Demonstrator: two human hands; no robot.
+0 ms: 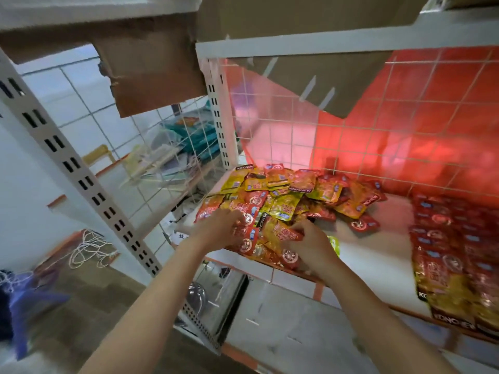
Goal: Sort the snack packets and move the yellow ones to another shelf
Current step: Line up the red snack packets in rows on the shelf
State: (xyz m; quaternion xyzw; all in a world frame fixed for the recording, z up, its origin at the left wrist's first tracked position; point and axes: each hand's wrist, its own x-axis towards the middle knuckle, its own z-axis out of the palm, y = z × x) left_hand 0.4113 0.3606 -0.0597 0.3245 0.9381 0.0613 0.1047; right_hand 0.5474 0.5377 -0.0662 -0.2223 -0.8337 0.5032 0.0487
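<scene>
A loose heap of snack packets (286,201) lies on the white shelf (378,255), red and yellow ones mixed. Yellow packets (283,206) show mostly at the heap's back and middle. My left hand (221,228) reaches into the heap's front left, its fingers curled over red packets (247,238). My right hand (310,244) grips a red-and-yellow packet (280,233) at the heap's front edge. A neat stack of red packets (453,238) lies at the shelf's right, with yellow-fronted ones (459,300) near its front.
A white wire grid (351,130) backs the shelf, with red behind it. A cardboard sheet (151,68) hangs from the shelf above. To the left, a slotted upright (81,179) and a neighbouring shelf holding teal items (189,136). A lower shelf (283,319) sits beneath.
</scene>
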